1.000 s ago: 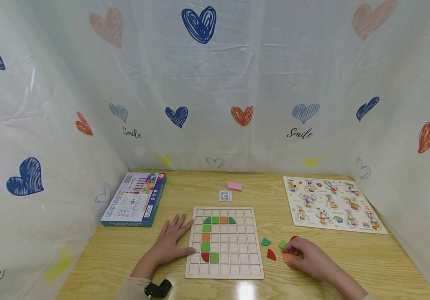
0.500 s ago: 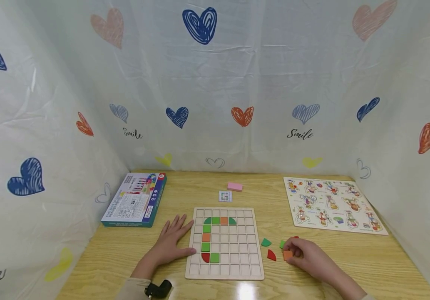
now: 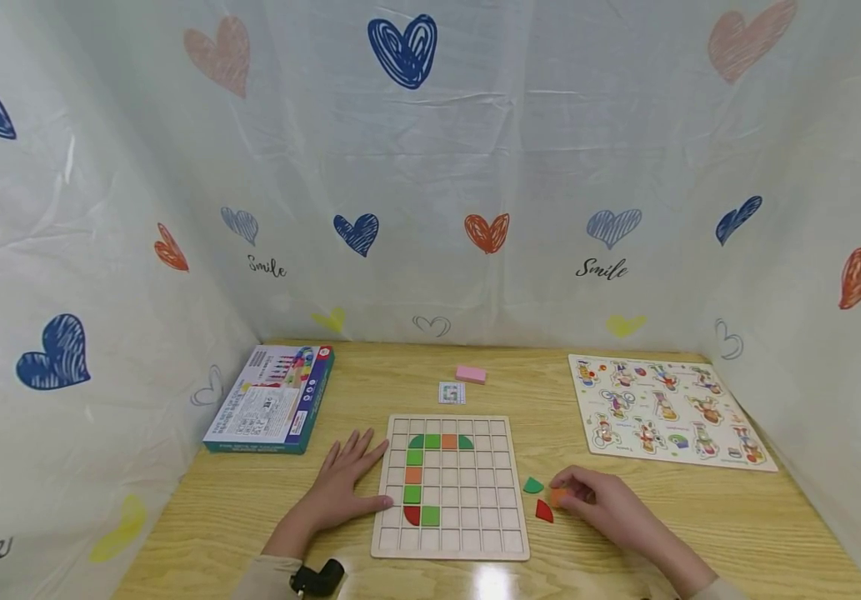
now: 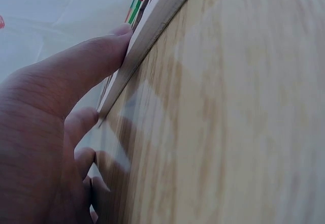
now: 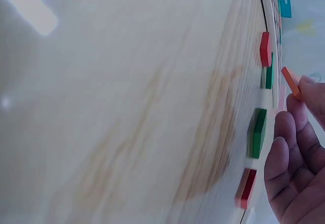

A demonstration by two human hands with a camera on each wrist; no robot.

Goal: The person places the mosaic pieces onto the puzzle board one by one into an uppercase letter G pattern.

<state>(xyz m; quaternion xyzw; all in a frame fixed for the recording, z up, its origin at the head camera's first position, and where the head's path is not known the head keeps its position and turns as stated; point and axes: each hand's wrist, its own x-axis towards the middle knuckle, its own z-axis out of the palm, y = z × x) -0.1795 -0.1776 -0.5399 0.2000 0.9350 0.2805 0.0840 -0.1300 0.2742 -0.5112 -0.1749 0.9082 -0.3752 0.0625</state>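
Observation:
My right hand point(image 3: 613, 507) pinches a small orange square tile point(image 3: 559, 497) between thumb and fingers, right of the wooden grid board point(image 3: 478, 429). In the right wrist view the orange tile point(image 5: 291, 83) is tilted and clear of the table. A green quarter-round tile point(image 3: 533, 485) and a red quarter-round tile point(image 3: 544, 511) lie between this hand and the board. My left hand point(image 3: 343, 482) rests spread on the table, its thumb on the board's left edge. Green, orange and red tiles form a C-like outline in the grid.
Under the right hand, a green tile point(image 5: 257, 132) and a red tile point(image 5: 246, 188) lie on the table. Behind the board are a small pattern card point(image 3: 452, 392) and a pink block point(image 3: 471, 374). A boxed game point(image 3: 268, 400) stands back left, a picture puzzle board point(image 3: 670, 408) back right.
My right hand has picked the orange tile up off the table and moved it slightly left toward the board. The left hand has stayed in place.

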